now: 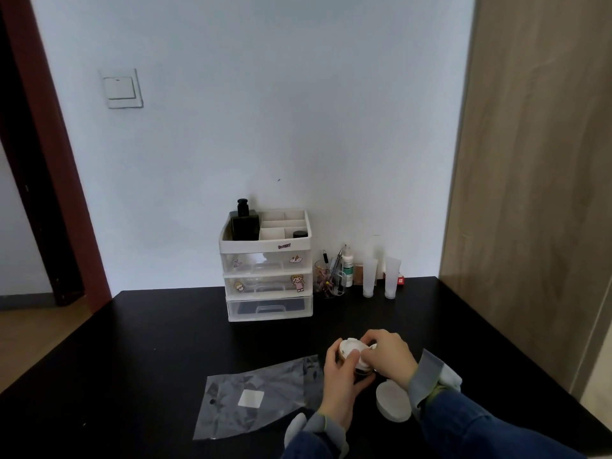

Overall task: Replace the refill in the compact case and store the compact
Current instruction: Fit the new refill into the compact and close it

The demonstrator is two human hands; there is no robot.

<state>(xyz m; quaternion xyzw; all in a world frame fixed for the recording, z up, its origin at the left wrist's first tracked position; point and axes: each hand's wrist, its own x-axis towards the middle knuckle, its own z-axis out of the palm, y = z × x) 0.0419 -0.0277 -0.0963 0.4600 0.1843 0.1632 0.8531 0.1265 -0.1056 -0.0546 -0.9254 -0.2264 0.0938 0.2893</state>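
Both hands meet over the front of the black table (pixel 149 342). My left hand (pixel 341 389) grips a round white compact case (pixel 351 350) from the left and below. Over the case's right side, my right hand (pixel 390 359) curls with its fingertips on a white round part; whether that is the refill or the lid I cannot tell. A white round puff-like disc (pixel 392 404) lies on the table just below my right wrist. An empty clear plastic bag (pixel 258 399) with a white square label lies flat to the left of my hands.
A white three-drawer organiser (pixel 268 279) stands at the back against the wall, a black bottle (pixel 244 223) in its top tray. To its right are a clear cup of pens (pixel 328 279), a small spray bottle and two frosted tubes (pixel 379 276). A wooden panel borders the right side.
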